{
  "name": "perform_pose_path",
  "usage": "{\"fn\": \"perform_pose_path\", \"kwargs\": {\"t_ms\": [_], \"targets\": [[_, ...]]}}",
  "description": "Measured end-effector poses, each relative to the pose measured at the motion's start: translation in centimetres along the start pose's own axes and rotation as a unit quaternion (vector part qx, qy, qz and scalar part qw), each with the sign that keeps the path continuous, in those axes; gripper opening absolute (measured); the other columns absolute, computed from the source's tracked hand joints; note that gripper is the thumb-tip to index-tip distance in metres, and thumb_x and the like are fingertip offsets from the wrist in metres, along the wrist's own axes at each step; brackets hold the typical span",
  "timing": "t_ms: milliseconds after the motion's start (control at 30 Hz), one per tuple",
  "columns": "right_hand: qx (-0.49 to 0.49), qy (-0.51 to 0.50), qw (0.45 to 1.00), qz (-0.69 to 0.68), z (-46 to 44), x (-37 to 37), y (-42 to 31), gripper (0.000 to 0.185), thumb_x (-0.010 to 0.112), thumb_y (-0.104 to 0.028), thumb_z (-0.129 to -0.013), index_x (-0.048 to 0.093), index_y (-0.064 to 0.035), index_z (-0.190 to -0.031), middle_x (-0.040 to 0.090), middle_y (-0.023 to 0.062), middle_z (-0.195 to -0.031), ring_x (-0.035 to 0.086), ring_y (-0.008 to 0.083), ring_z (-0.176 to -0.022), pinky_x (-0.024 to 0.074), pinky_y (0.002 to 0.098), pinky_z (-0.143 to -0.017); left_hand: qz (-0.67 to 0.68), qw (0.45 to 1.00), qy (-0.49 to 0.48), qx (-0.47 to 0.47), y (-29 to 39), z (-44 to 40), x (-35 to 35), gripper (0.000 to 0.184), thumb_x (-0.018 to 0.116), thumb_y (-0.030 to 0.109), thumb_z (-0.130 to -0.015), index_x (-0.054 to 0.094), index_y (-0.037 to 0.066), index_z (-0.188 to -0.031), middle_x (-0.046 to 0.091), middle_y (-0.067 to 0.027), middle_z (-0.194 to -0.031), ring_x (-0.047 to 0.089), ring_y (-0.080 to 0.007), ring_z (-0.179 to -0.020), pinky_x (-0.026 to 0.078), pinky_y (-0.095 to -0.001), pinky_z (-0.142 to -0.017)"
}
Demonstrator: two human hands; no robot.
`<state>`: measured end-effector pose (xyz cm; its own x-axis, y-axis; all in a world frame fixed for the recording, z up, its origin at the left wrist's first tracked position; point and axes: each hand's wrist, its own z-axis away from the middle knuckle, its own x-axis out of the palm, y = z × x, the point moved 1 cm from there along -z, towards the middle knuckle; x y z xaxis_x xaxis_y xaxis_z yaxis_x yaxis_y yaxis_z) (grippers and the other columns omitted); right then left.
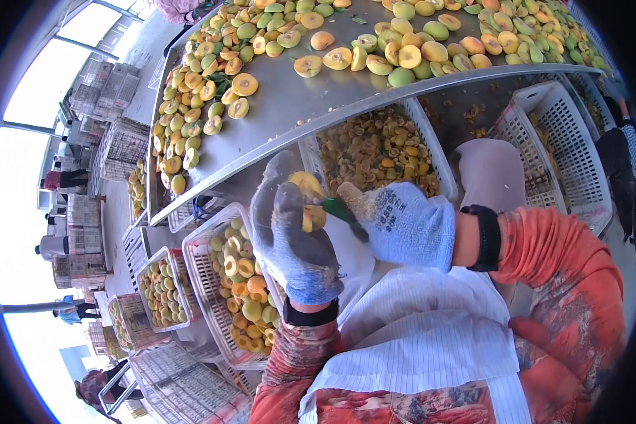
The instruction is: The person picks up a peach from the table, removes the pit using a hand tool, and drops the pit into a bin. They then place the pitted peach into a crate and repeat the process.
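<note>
My left hand (281, 230), in a grey-and-blue work glove, is closed around a yellow peach half (307, 184) with its cut side facing my right hand. In my right hand (406, 220), also gloved, a small pitting knife with a green handle (340, 210) is gripped. Its thin metal end reaches the flesh of the fruit, and the tip is hidden there. Both hands are just off the table's near edge, above my lap. Below and beyond them stands a white crate (438, 159) holding pits and scraps.
A metal table (290, 99) with a raised rim carries many halved peaches (403, 53). At my left, a crate (194, 258) holds peach halves, with more filled crates beyond. White crates (572, 141) stand at the right. Stacked crates (124, 148) and several people are farther left.
</note>
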<state>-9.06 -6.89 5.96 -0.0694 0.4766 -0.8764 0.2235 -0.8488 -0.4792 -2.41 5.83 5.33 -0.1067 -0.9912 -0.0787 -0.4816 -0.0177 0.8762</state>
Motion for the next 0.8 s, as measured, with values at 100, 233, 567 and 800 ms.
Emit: {"fn": "perform_pose_path", "kwargs": {"t_ms": [100,233,567,800], "targets": [[-0.065,0.0,0.988,0.141,0.5,-0.4,1.6,0.05,0.052,-0.017,-0.077,0.043,0.0065,-0.12,0.06,0.0151,-0.086,0.062,0.0251,-0.066,0.0461,0.038,-0.054,0.158,0.974,-0.005,-0.161,0.1,0.4,-0.4,0.038,0.051,0.02,-0.083,0.053,-0.005,-0.112,0.057,-0.0191,-0.108,0.057,-0.0281,-0.099,0.048,-0.0385,-0.085],[-0.082,0.051,0.986,0.138,0.9,0.9,0.0,0.042,0.049,-0.015,-0.079,0.045,0.0032,-0.117,0.062,0.013,-0.081,0.063,0.024,-0.064,0.0463,0.0366,-0.051,0.296,0.938,0.01,-0.182,1.5,0.2,-0.6,0.04,0.051,0.021,-0.083,0.053,-0.005,-0.112,0.058,-0.0189,-0.106,0.057,-0.0291,-0.098,0.048,-0.0392,-0.085],[-0.1,0.164,0.979,-0.069,-0.3,1.4,-1.5,0.036,0.059,-0.02,-0.076,0.051,0.0029,-0.102,0.059,0.0185,-0.067,0.06,0.0283,-0.054,0.048,0.0368,-0.049,0.274,0.955,-0.028,-0.106,-0.2,-0.9,-0.9,0.042,0.048,0.027,-0.088,0.049,-0.003,-0.117,0.056,-0.0196,-0.109,0.058,-0.029,-0.096,0.053,-0.0441,-0.078],[0.175,-0.13,0.85,-0.48,-0.6,-0.6,-2.5,0.028,0.061,-0.018,-0.076,0.049,0.0017,-0.092,0.055,0.0116,-0.06,0.054,0.0178,-0.045,0.0434,0.0322,-0.041,0.231,0.955,-0.04,-0.18,-1.6,0.0,-1.2,0.041,0.049,0.025,-0.09,0.049,-0.005,-0.117,0.057,-0.0192,-0.109,0.059,-0.0279,-0.094,0.053,-0.0385,-0.075]]}}
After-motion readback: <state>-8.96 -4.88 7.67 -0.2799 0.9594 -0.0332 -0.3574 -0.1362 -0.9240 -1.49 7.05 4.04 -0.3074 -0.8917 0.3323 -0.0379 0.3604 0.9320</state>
